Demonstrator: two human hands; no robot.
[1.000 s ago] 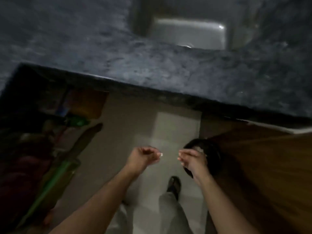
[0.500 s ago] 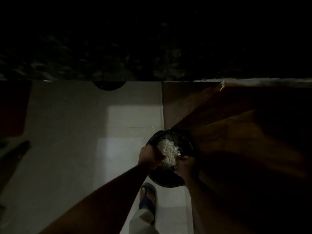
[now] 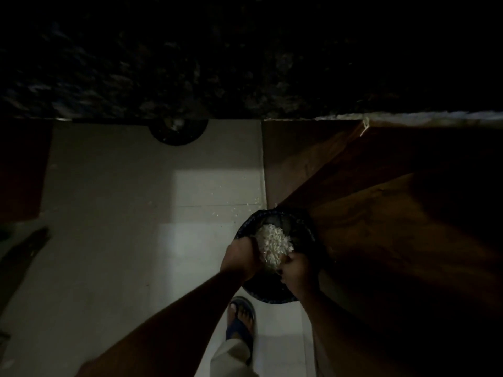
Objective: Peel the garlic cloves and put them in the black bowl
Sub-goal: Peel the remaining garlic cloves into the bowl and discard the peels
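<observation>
Garlic skins (image 3: 273, 244), a pale heap, fill the black container (image 3: 304, 232) low beside the wooden cabinet (image 3: 381, 213). I see my left hand (image 3: 239, 258) and right hand (image 3: 298, 270) curled over its near rim, but I cannot tell what either grips. A second dark bowl (image 3: 178, 131) peeks from under the speckled counter (image 3: 190, 63).

Both hands (image 3: 268, 263) over dim black bowl (image 3: 302, 229)
</observation>
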